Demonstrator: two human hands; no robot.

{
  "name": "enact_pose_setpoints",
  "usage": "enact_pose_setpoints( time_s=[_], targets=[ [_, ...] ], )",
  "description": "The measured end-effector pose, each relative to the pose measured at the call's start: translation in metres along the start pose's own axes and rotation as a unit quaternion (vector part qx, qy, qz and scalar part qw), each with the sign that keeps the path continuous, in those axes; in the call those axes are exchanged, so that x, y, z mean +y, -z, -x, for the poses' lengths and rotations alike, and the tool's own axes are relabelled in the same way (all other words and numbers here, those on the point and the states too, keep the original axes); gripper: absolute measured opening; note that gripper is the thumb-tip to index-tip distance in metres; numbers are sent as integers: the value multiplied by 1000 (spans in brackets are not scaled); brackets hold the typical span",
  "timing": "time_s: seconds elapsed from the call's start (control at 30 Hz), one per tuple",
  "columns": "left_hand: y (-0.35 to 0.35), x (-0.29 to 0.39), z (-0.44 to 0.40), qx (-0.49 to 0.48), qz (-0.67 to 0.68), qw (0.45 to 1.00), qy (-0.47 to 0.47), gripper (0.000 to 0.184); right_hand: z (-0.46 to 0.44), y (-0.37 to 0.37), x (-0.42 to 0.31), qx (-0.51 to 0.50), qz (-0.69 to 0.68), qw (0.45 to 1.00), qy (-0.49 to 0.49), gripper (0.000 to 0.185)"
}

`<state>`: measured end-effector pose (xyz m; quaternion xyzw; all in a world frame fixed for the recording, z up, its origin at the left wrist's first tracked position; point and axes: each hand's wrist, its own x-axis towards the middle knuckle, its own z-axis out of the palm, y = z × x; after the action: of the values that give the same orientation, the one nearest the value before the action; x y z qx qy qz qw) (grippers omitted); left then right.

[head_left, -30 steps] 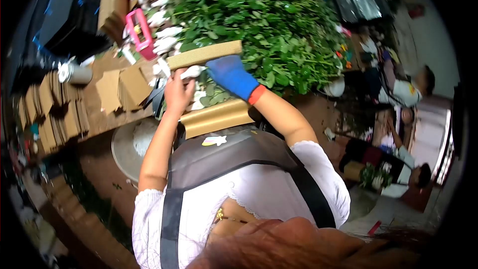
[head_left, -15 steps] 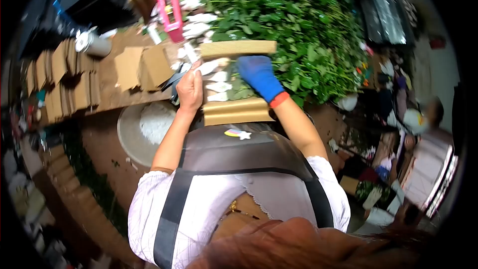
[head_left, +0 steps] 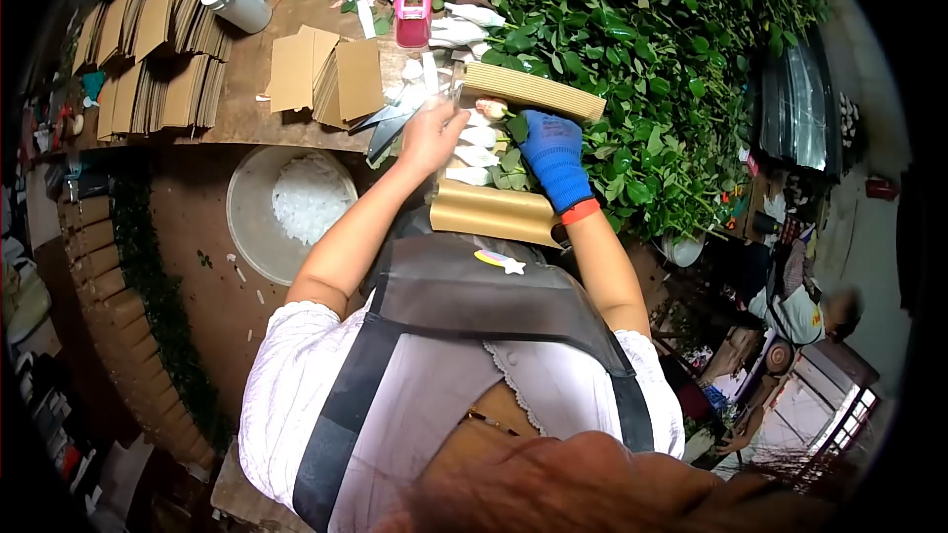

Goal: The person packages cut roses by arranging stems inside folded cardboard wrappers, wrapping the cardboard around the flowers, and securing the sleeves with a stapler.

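My left hand [head_left: 432, 135], bare, has its fingers drawn together beside the left ends of the flower heads. What lies between those fingers is hidden. My right hand [head_left: 553, 150], in a blue glove with a red cuff, is closed around the stem side of a pale rose [head_left: 491, 109]; the stem itself is covered. Below that rose lie several flower heads in white sleeves [head_left: 477, 135]. A corrugated cardboard strip [head_left: 533, 89] stands just beyond my hands, and its folded golden-brown near part [head_left: 494, 212] lies close to the apron.
Leafy stems [head_left: 632, 69] cover the right side of the table. A pink tape dispenser [head_left: 415, 0], scissors [head_left: 387, 125], cardboard pieces [head_left: 326, 74] and a white bottle [head_left: 237, 2] are on the left. Below the table edge sits a bucket [head_left: 242, 207] with white material.
The view has shifted, so the table appears turned and farther right. My left hand's fingers have come closer to the rose head. My right hand stays at its stem side.
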<state>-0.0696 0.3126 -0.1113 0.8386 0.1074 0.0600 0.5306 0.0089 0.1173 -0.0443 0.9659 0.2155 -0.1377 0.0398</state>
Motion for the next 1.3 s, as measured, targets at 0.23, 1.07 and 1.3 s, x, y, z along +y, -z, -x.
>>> enact_pose_setpoints(
  time_s=[0.23,1.07,1.3],
  targets=[
    [23,-3,7,162,217,963,16,22,1,-9,16,-5,-102,995,14,27],
    [46,28,22,-202,0,970,137,37,35,12,-3,-100,16,979,179,21],
    [30,8,42,-121,82,985,96,29,31,-1,-6,-102,43,981,159,17]
  ],
)
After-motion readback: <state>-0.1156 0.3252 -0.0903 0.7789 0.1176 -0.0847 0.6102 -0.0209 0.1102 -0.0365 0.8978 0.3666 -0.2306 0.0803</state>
